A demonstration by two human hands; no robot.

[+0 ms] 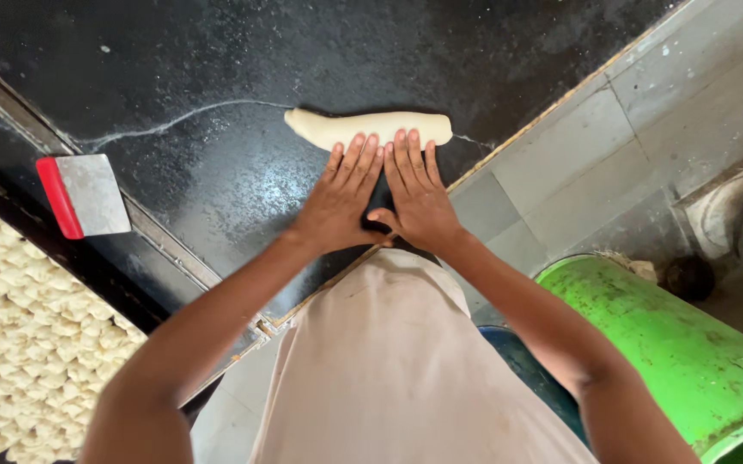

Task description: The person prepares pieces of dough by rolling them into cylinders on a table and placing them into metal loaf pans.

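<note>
Two hands flat on one dough log, and we go left to right. Far left, we see a bed of small pale cut dough pieces (19,326) filling the lower-left corner, packed close. Just above it lies a bench scraper (86,196), steel blade with a red handle strip on its left edge, resting on the metal ledge (165,245) at the counter's border, well apart from both hands. Next comes the black counter (217,77), dusted with flour, with a thin white flour line (174,120) curving toward the dough. Our left hand (341,202) is open, palm down, fingers stretched, fingertips pressing the near edge of the dough log (367,127). Right beside it, thumbs nearly touching, our right hand (419,202) is also open and flat, fingertips on the same dough; neither hand grips anything. Dough lies lengthwise near the counter's right edge, tapered at its left end. Below we see a pale apron (389,369). Right of that, grey floor tiles (578,146) and a green drum (681,344) at lower right. No labels readable anywhere.
</note>
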